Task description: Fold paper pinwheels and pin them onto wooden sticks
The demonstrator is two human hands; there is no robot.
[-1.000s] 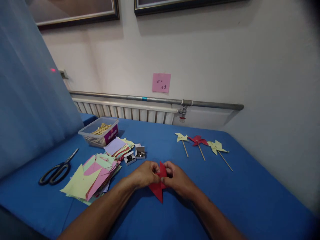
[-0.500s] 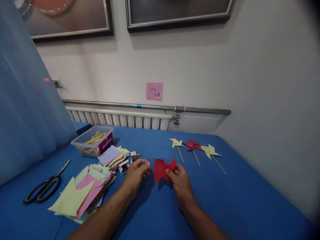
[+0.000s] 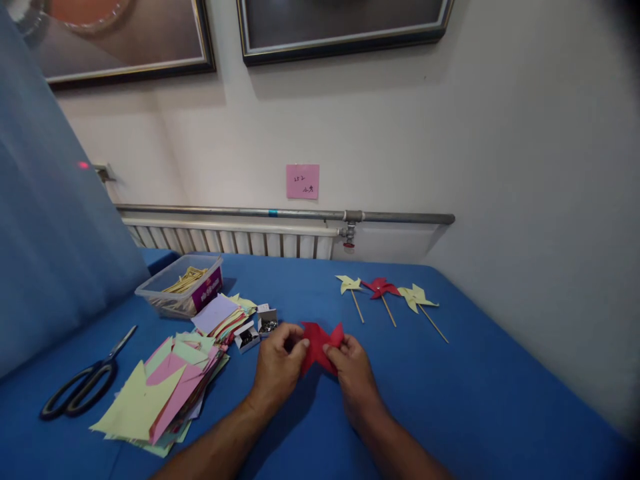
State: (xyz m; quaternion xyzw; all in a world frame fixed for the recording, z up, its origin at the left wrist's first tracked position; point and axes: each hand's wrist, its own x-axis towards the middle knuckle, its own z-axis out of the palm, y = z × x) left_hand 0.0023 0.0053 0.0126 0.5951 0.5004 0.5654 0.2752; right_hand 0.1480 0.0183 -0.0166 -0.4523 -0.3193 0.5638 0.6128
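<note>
A folded red paper piece [image 3: 318, 343] is held just above the blue table [image 3: 480, 393] between both of my hands. My left hand [image 3: 276, 368] pinches its left side with the fingers curled in. On the right edge of the paper my right hand [image 3: 353, 372] is closed, thumb on top. Two small open boxes of metal pins [image 3: 257, 328] stand just left of my left hand.
Three finished pinwheels on sticks, yellow [image 3: 349, 287], red [image 3: 380, 289] and yellow [image 3: 417, 297], lie at the back right. A heap of coloured paper squares [image 3: 165, 387], black scissors [image 3: 80, 385] and a clear tub of wooden sticks [image 3: 181, 285] are at the left. A radiator [image 3: 230, 239] runs along the wall.
My left hand had let go of the red paper half a second ago and has come back to pinch it. The view has tilted up a little.
</note>
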